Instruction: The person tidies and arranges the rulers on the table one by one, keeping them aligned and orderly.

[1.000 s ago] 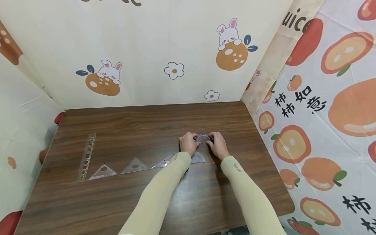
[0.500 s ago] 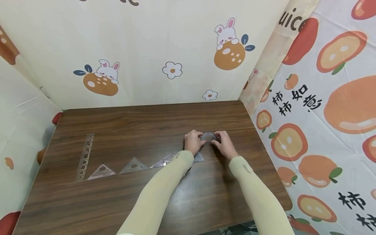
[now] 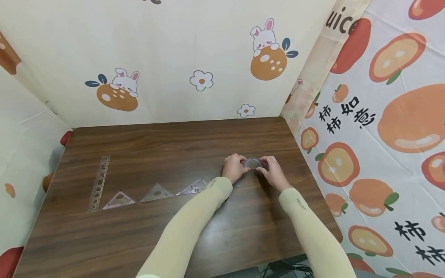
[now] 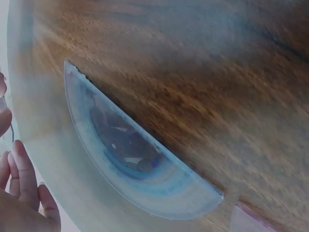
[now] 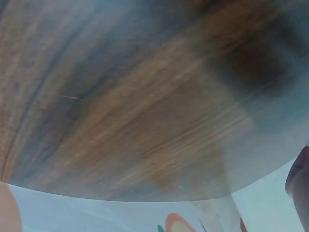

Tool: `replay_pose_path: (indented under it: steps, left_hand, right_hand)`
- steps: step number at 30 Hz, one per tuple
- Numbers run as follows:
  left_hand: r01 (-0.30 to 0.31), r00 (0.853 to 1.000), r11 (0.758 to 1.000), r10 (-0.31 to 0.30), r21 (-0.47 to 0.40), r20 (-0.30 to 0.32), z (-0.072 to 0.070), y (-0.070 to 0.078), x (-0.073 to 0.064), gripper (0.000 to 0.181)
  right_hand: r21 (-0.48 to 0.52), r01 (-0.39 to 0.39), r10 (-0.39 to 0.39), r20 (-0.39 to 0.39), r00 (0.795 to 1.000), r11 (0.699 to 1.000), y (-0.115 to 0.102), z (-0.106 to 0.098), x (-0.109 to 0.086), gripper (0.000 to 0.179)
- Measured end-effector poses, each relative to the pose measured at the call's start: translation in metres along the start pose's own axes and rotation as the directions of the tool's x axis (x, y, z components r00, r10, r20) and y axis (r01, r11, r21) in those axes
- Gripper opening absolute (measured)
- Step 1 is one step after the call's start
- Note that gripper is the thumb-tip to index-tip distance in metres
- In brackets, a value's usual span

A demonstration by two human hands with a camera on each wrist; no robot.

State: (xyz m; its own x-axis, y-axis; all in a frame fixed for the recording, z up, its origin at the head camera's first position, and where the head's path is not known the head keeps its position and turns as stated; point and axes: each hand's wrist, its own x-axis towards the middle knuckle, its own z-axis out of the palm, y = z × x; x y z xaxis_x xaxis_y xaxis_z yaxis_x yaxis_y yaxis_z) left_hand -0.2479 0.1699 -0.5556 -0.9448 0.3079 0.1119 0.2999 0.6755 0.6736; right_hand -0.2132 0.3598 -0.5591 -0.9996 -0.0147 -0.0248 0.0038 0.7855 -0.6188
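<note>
A small grey protractor (image 3: 253, 163) is held by its two ends between the hands, over the right part of the table. My left hand (image 3: 235, 168) pinches its left end with thumb and fingers. At the right end, my right hand (image 3: 274, 173) pinches it the same way. A second clear protractor (image 4: 154, 193) lies on the wood, large in the left wrist view; in the head view the left forearm hides most of it. Only a fingertip of the right hand (image 5: 300, 181) shows in the right wrist view.
To the left lie a clear ruler (image 3: 99, 184) placed lengthwise, a pinkish set square (image 3: 119, 200), a clear set square (image 3: 157, 193) and another set square (image 3: 193, 188), in a row. Patterned cloths stand behind and beside the brown table (image 3: 167, 143).
Both hands have moved to the right together, carrying the small protractor. The left forearm now covers more of the protractor lying on the table.
</note>
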Motion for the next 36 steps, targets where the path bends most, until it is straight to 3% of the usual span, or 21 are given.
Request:
replay_pose_path:
  steps: [8, 14, 19, 26, 36]
  left_hand:
    - [-0.040, 0.996, 0.999, 0.040, -0.005, 0.082, 0.002, -0.001, -0.004, 0.028]
    - [0.019, 0.987, 0.995, -0.003, -0.102, 0.158, 0.003, -0.003, -0.005, 0.025]
    - [0.051, 0.981, 0.992, -0.028, -0.111, 0.194, 0.001, -0.005, -0.007, 0.024]
    - [0.076, 0.968, 0.997, -0.067, -0.030, 0.241, 0.000, -0.008, -0.011, 0.025]
    - [0.005, 0.947, 0.984, -0.062, 0.178, 0.314, 0.003, -0.009, -0.013, 0.021]
  right_hand:
    - [-0.014, 0.015, -0.016, -0.020, 1.000, 1.000, 0.009, 0.002, -0.013, 0.038]
    - [-0.014, 0.023, -0.023, -0.015, 1.000, 1.000, 0.013, 0.004, -0.023, 0.039]
    - [-0.004, 0.028, -0.028, -0.004, 1.000, 1.000, 0.016, 0.010, -0.029, 0.039]
    - [-0.022, 0.030, -0.030, 0.003, 1.000, 0.999, 0.018, 0.017, -0.035, 0.038]
    - [-0.153, 0.090, -0.087, 0.025, 0.996, 0.984, 0.016, 0.021, -0.039, 0.034]
